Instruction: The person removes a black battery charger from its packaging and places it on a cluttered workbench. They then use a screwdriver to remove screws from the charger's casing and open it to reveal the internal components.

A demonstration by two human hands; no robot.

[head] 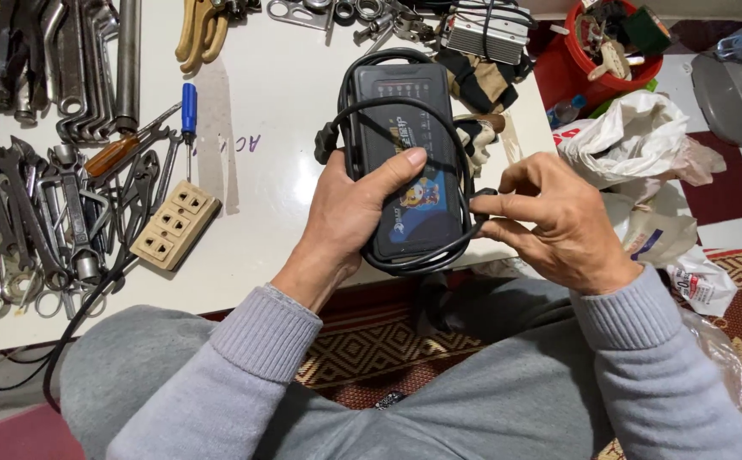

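My left hand (349, 213) has a closed grip on the black charger box (409, 166) over the white surface (277, 102). My right hand (550, 221) pinches its black cable (473, 198) shut between fingertips.

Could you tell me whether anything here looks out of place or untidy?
Nothing looks damaged. The wrenches lie in a loose overlapping heap at the table's left edge, and the black cable is wound unevenly around the black box.

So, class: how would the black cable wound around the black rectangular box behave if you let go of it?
The black cable probably springs loose: it bends in smooth loops around the black rectangular box. It looks floppy, pinched by the right hand. The left hand steadies the box.
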